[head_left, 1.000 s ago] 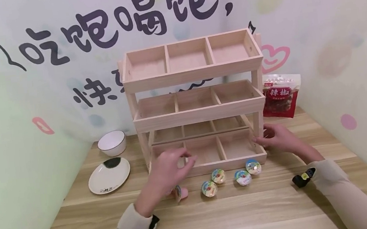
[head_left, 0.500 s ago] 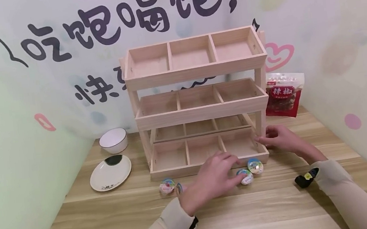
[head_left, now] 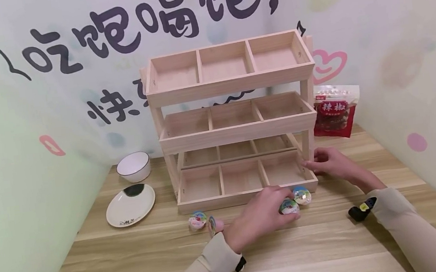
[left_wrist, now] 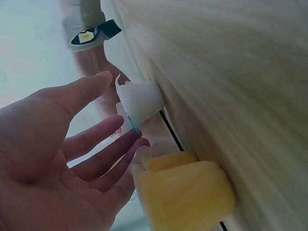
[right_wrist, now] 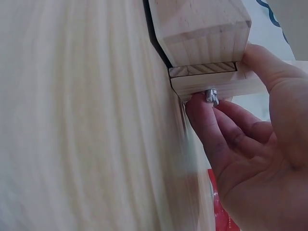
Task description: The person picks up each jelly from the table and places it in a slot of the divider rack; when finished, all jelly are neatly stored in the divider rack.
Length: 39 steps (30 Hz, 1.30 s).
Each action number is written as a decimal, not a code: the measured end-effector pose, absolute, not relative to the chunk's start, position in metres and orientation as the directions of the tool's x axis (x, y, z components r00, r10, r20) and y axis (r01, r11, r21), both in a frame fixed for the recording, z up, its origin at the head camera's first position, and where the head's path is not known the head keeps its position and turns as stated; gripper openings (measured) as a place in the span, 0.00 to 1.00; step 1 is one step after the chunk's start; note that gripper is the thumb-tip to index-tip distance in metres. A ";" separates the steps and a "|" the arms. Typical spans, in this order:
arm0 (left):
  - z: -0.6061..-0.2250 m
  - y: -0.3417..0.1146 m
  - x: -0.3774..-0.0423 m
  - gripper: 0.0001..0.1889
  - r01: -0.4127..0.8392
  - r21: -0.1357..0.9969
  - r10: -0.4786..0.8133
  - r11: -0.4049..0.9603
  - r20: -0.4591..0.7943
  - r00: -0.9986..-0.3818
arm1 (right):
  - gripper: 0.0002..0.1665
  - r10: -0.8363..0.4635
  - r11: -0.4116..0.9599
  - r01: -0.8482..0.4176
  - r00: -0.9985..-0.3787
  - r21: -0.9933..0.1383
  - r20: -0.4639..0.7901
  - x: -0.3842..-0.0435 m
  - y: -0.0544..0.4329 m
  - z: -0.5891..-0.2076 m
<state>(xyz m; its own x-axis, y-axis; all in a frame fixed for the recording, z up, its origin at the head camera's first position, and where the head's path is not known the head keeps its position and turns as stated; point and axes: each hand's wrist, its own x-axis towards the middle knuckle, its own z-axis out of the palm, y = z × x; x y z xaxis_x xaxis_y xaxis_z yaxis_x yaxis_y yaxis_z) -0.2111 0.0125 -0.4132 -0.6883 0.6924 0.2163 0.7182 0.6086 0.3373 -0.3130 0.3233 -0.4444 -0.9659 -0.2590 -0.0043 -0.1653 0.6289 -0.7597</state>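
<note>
My left hand [head_left: 261, 214] reaches over the table at a small jelly cup [head_left: 289, 207] with a printed foil lid. In the left wrist view its thumb and fingers are spread apart, tips right at the rim of this white cup [left_wrist: 144, 102]. Yellow jelly cups [left_wrist: 192, 197] stand below that hand and are hidden under it in the head view. Another lidded cup [head_left: 302, 195] sits just behind the white one. My right hand [head_left: 332, 164] grips the lower right end of the wooden three-tier rack [head_left: 238, 136], thumb and fingers on either side, beside a metal bolt [right_wrist: 211, 96].
Two pink jelly cups, one lid-up [head_left: 197, 220] and one on its side [head_left: 215, 225], lie before the rack's left end. A plate [head_left: 129, 206] and a white bowl [head_left: 133, 167] stand at left. A red chilli pouch [head_left: 334, 113] leans behind the rack at right.
My left hand has moved right from the pink cups, across the yellow ones, to the white jelly cup. My right hand stays at the rack's lower right end.
</note>
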 end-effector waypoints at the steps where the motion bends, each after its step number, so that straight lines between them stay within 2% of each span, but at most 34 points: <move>1: -0.414 0.012 -0.212 0.18 0.714 0.352 0.691 0.606 0.212 -0.691 | 0.37 -0.259 0.629 -0.168 -0.966 -0.759 -0.002 -0.313 0.323 -0.445; 7: -0.416 0.011 -0.216 0.15 0.716 0.405 0.713 0.569 0.190 -0.675 | 0.38 -0.257 0.628 -0.163 -0.966 -0.761 -0.005 -0.314 0.322 -0.444; 14: -0.413 0.010 -0.219 0.13 0.747 0.388 0.749 0.540 0.183 -0.636 | 0.39 -0.248 0.629 -0.145 -0.969 -0.764 -0.020 -0.314 0.323 -0.443; 23: -0.410 0.010 -0.220 0.16 0.779 0.393 0.772 0.489 0.219 -0.596 | 0.34 -0.260 0.623 -0.142 -0.965 -0.769 -0.033 -0.316 0.324 -0.445; 34: -0.368 -0.006 -0.251 0.17 0.702 0.487 0.681 0.519 0.260 -0.684 | 0.26 -0.258 0.616 -0.154 -0.966 -0.773 -0.014 -0.316 0.321 -0.446; 39: -0.362 -0.007 -0.271 0.16 0.660 0.539 0.660 0.524 0.233 -0.714 | 0.26 -0.249 0.622 -0.142 -0.968 -0.770 -0.023 -0.315 0.322 -0.446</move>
<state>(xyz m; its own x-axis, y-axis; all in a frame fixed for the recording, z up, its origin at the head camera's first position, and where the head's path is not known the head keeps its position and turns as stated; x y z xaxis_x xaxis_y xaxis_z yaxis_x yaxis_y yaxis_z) -0.2712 -0.0069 -0.3615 -0.7143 0.6600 0.2329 0.6597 0.5236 0.5391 -0.3148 0.3218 -0.4460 -0.9681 -0.2494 -0.0235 -0.1416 0.6223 -0.7698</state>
